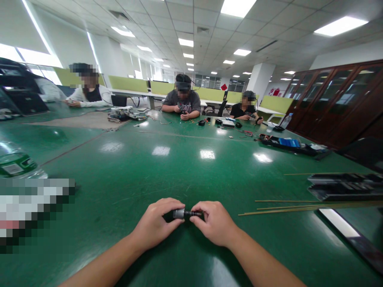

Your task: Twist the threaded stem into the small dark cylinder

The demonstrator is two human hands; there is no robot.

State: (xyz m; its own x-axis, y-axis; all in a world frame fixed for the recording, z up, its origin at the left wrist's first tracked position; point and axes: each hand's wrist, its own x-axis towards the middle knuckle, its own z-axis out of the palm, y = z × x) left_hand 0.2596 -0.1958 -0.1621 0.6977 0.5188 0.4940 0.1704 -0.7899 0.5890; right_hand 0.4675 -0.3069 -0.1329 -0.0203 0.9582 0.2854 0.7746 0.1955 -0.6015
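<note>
Close to the table's near edge, my left hand (160, 220) pinches the thick grey-and-black end of a small cylindrical part (178, 213) between thumb and fingers. From that body a thin dark ringed shaft (193, 213) runs to the right. My right hand (213, 221) grips the shaft's far end between thumb and forefinger. The part lies roughly level, just over the green tabletop (125, 195). Its exact kind is too small to make out, and the fingertips cover both of its ends.
Thin brass-coloured rods (278, 207) and black slotted rails (344, 186) lie to the right, beside a flat glossy panel (344, 227). A water bottle (19, 163) is at the left. Across the table sit three people, with a tool tray (287, 144) at far right.
</note>
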